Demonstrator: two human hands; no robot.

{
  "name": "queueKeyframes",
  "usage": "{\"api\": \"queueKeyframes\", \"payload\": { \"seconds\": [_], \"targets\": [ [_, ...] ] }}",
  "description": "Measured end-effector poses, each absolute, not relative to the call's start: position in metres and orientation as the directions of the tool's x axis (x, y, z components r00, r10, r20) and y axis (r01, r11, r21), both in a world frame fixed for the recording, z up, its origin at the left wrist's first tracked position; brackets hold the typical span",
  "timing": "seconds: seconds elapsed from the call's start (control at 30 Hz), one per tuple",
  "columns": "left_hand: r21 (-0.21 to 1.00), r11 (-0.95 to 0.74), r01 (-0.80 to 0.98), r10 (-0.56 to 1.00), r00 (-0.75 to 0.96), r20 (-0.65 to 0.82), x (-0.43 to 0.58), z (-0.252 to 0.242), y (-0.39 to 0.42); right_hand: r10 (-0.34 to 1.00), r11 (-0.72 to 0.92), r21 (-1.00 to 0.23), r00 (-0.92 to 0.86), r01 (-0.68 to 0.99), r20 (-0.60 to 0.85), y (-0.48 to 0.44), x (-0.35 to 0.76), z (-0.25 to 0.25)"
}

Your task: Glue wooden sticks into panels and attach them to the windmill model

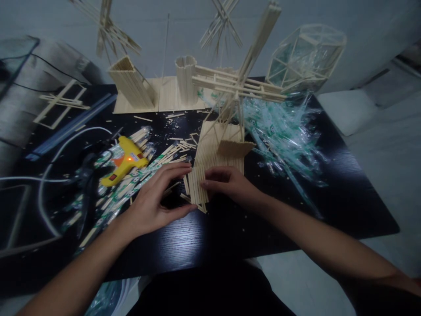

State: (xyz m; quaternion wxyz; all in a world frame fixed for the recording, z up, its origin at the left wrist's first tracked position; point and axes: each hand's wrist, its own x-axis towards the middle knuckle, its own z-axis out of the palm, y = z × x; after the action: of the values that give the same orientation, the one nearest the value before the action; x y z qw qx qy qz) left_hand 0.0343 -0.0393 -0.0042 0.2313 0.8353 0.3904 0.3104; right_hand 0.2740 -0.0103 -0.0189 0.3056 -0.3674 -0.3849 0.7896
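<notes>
Between my hands is a small panel of wooden sticks (pixel 198 186) laid side by side. My left hand (pixel 151 199) grips its left part, fingertips at the far end and thumb at the near end. My right hand (pixel 235 186) pinches the right edge with curled fingers. Just beyond stands a stick-built windmill model (pixel 241 85) on a flat stick base (pixel 208 140), with a small tilted stick panel (pixel 235 148) on that base. Short loose sticks (pixel 187 184) lie near and partly beneath the held panel.
A yellow glue gun (pixel 126 162), its orange light lit, rests over packaged sticks (pixel 108 199). A white cable (pixel 41 193) curves at left. Crumpled plastic wrappers (pixel 283 136) cover the right side. Stick towers (pixel 133 87) and a round stick frame (pixel 305 57) stand at the back.
</notes>
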Motion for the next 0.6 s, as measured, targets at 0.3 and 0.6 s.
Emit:
{"api": "queueKeyframes", "payload": {
  "seconds": [0.3, 0.6],
  "targets": [
    [0.55, -0.673, 0.495, 0.73, 0.564, 0.386, 0.0353, -0.0038, -0.0406, 0.779, -0.503, -0.854, -0.498, -0.133, -0.382, -0.0124, 0.2746, -0.0183],
    [0.513, -0.71, 0.483, 0.698, 0.582, 0.418, 0.0325, -0.0076, -0.0407, 0.751, -0.547, -0.823, -0.526, -0.155, -0.4, -0.014, 0.2747, -0.017]
  ]
}}
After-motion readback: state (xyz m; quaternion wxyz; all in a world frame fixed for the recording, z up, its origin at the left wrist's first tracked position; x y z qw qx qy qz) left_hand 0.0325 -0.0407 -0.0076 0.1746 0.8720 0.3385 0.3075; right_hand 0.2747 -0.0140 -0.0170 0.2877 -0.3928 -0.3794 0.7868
